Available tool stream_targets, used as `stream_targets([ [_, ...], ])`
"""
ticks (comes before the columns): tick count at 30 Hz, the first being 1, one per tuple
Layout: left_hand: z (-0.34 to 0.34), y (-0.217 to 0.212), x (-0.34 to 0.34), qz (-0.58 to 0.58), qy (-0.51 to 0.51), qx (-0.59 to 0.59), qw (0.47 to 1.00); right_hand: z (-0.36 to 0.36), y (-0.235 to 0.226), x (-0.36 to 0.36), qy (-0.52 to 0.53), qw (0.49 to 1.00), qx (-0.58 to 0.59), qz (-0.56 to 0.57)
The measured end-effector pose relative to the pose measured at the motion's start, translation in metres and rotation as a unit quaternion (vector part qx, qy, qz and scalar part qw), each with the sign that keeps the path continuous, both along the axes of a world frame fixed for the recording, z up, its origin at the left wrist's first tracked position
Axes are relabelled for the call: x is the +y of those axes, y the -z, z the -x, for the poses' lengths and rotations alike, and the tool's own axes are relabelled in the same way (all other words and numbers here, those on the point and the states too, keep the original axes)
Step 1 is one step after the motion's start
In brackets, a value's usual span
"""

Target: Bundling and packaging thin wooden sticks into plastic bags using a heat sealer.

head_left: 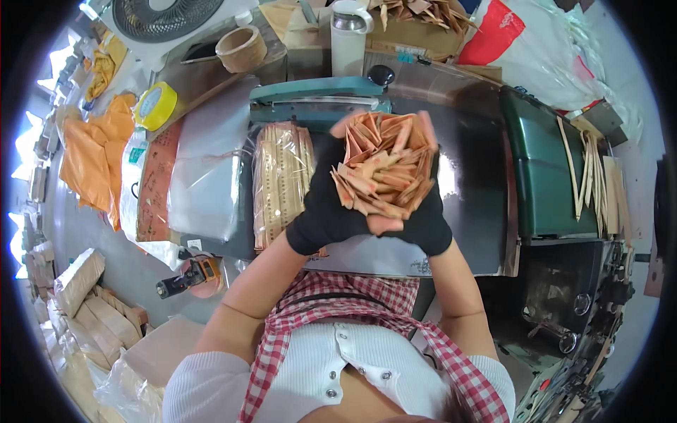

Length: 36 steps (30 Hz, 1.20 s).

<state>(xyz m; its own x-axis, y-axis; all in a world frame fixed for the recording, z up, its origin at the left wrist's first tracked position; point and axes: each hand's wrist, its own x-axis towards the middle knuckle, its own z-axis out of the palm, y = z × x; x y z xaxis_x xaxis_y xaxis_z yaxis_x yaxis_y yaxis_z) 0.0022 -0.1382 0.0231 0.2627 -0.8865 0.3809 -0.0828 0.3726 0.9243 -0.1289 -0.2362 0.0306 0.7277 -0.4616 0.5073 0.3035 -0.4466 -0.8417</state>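
Both hands wear black fingerless gloves and together clasp a thick bundle of small wooden sticks (pixel 384 169), seen end-on, raised above the dark table (pixel 472 176). My left hand (pixel 326 204) wraps the bundle's left side. My right hand (pixel 425 211) wraps its right side, fingertips showing over the top. Just left of the hands lies a clear plastic bag filled with sticks (pixel 282 180), flat on the table. Behind it stands a teal heat sealer (pixel 317 95).
A stack of clear bags (pixel 204 183) lies left of the filled one. A yellow tape roll (pixel 156 106), a brown tape roll (pixel 241 48) and a white jug (pixel 350 35) stand farther back. A green machine (pixel 543 169) with loose wooden sticks (pixel 589 176) sits right.
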Motion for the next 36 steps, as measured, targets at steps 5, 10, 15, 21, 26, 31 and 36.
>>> stream_targets([
  [5, -0.01, -0.019, 0.016, 0.091, 0.091, 0.149, 0.98, 0.001, 0.007, 0.011, -0.114, 0.978, -0.069, -0.162],
  [10, -0.015, 0.002, 0.025, 0.045, 0.058, 0.073, 0.995, -0.008, 0.022, 0.015, -0.091, 0.985, -0.022, -0.144],
  [15, -0.025, -0.029, 0.029, 0.012, 0.004, 0.04, 0.999, -0.007, -0.033, 0.055, 0.028, 0.989, 0.095, -0.111],
  [21, -0.017, -0.038, 0.065, -0.127, 0.167, 0.351, 0.912, -0.028, -0.041, 0.03, -0.092, 0.977, 0.087, -0.172],
  [26, -0.02, 0.021, 0.075, -0.163, 0.172, 0.484, 0.842, -0.057, 0.001, 0.034, -0.219, 0.925, 0.154, -0.271],
  [31, -0.017, 0.005, 0.079, -0.088, 0.165, 0.459, 0.869, -0.075, -0.021, 0.056, -0.288, 0.869, 0.058, -0.398],
  [36, -0.058, 0.045, 0.129, -0.251, 0.026, 0.241, 0.937, -0.078, 0.04, 0.04, -0.397, 0.825, 0.041, -0.401],
])
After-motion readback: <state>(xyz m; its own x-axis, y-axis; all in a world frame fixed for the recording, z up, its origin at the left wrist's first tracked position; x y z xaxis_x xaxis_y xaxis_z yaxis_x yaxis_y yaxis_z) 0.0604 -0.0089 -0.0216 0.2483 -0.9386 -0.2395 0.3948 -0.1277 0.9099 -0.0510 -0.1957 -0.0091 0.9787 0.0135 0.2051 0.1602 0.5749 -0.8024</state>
